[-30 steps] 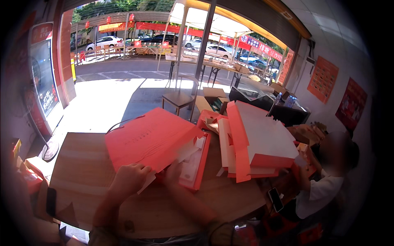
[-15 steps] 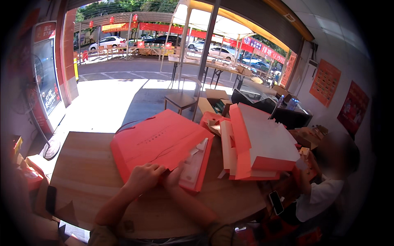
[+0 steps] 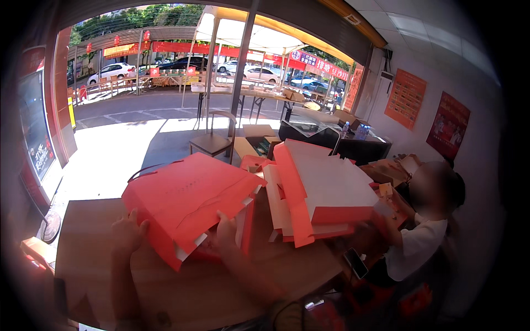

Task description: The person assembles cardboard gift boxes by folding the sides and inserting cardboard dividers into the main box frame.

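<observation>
Between the left hand (image 3: 128, 231) and the right hand (image 3: 225, 233), in the head view, lies a big red bag (image 3: 187, 193) over the wooden tabletop (image 3: 83, 237). Half a second ago both hands were close together at its near edge. Now the left hand has gone over to the bag's left side, with its fingers and thumb spread against it, not closed tight. The right hand pinches the bag by the edge of its mouth, thumb on top. So I think the bag is now kept steady from two sides, and its mouth is easier to work on. Just past the right hand, a red box (image 3: 247, 227) peeks out beside the bag. Most of it is covered, so I can't tell if any is inside. Farther right of the hands is a pile of red and white boxes (image 3: 337, 187).
</observation>
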{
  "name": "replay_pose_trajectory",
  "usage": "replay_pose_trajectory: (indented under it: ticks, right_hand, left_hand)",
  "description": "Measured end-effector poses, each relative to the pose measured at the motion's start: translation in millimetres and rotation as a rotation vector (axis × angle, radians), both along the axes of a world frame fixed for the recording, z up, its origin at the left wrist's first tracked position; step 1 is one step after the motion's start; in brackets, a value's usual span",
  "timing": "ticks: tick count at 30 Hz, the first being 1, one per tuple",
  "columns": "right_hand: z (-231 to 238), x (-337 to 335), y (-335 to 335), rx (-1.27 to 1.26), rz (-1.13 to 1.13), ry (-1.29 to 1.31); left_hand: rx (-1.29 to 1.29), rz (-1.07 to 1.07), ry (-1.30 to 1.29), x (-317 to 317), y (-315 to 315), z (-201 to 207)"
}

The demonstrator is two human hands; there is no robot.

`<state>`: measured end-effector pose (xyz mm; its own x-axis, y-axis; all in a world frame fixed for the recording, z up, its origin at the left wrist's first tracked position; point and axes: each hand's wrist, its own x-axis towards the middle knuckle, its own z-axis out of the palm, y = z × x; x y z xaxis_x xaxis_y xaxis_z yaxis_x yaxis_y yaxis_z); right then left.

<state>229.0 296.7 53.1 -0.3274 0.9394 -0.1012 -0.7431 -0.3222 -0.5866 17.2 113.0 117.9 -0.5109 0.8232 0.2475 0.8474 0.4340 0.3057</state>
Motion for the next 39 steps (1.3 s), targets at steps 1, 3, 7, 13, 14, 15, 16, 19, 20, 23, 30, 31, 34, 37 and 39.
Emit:
replay_pose_trajectory:
  ticks: [1,3,7,13,14,15,16,19,20,23,30,31,34,37,39]
  right_hand:
    - [-1,2,5,0.000,-0.012,0.033]
    - [-7,1,17,0.049,-0.034,0.041]
    - [20,9,4,0.065,-0.099,0.108]
    - [-6,9,21,0.078,0.063,0.133]
    - [-2,6,15,0.106,0.053,0.108]
    - [7,3,3,0.135,0.045,0.080]
    - [11,0,-4,0.163,0.038,0.053]
    - [-4,-1,8,0.181,0.100,0.096]
    - [-4,-2,7,0.163,0.104,0.096]
    - [0,-1,3,0.093,0.124,0.104]
    - [6,-5,-6,-0.167,0.280,0.039]
    - [-8,-9,2,-0.182,0.334,0.056]
    - [9,2,-8,-0.001,0.339,-0.022]
    - [-6,13,10,0.179,0.307,-0.086]
    - [19,16,-10,0.247,0.404,-0.129]
  left_hand:
    - [0.007,0.011,0.034,-21,0,-21]
    - [-0.099,0.021,0.057,-34,1,-28]
    - [-0.016,0.017,-0.462,-33,6,-11]
    - [0.995,-0.389,-1.667,-24,38,-25]
    - [1.148,-0.468,-1.813,-16,39,-18]
    - [1.135,-0.458,-1.747,-20,38,-25]
    - [1.122,-0.447,-1.681,-28,37,-38]
    - [1.077,-0.446,-1.497,-45,37,-46]
    - [1.067,-0.441,-1.440,-47,35,-46]
    - [1.104,-0.338,-1.461,-44,37,-46]
    - [1.105,-0.252,-1.348,-48,22,-38]
    - [1.113,-0.231,-1.340,-41,19,-27]
    - [1.138,-0.218,-1.313,-41,9,-21]
    - [1.223,-0.213,-1.305,-48,13,-25]
    - [1.257,-0.173,-1.227,-72,-6,-28]
